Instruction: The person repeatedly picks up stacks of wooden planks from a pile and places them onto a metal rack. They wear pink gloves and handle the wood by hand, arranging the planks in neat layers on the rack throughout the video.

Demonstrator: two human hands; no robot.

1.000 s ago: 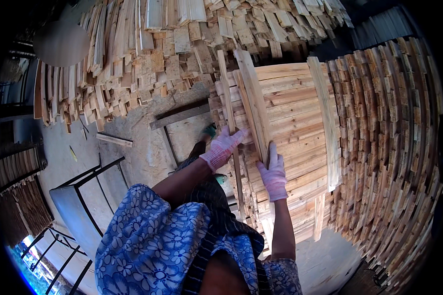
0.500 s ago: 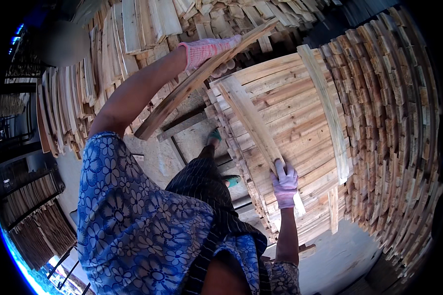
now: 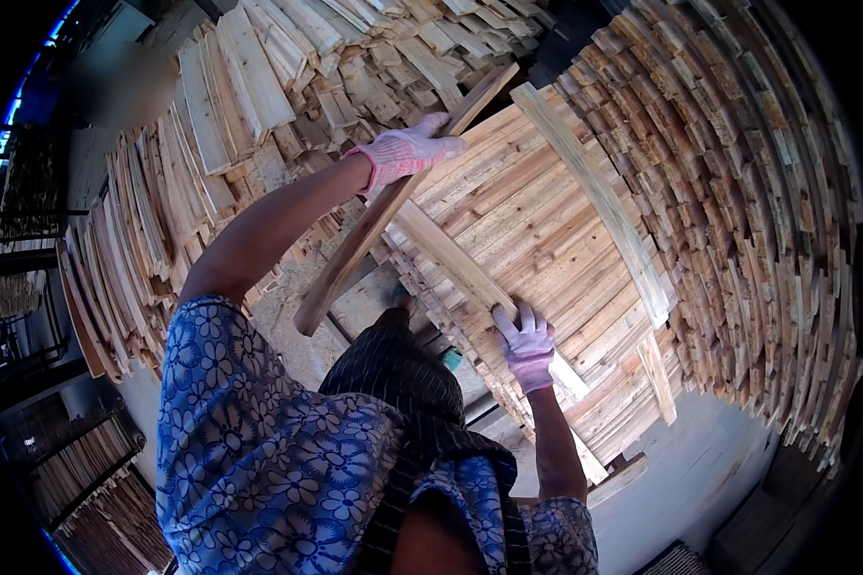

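My left hand (image 3: 408, 155), in a pink and white glove, is closed around a long narrow wooden board (image 3: 362, 235). The board is held aslant near the left edge of a stack of planks (image 3: 523, 196), its far end reaching past the stack's far corner. Gloved in pale lavender, my right hand (image 3: 527, 347) lies with fingers spread on a slat (image 3: 455, 257), touching it near its close end. That slat rests crosswise over the stack's top layer. A second cross slat (image 3: 594, 196) lies farther right on the same layer.
A tall stack of board ends (image 3: 729, 211) rises close on the right. Loose boards (image 3: 249, 77) are piled at the far left, others (image 3: 134, 230) beside them. A short wooden piece (image 3: 618, 481) juts from the stack's near end. My foot (image 3: 451, 357) stands beside the stack.
My left hand has brought the board nearer to me and over the left edge of the stack. The view has turned; my right hand stays on the slat.
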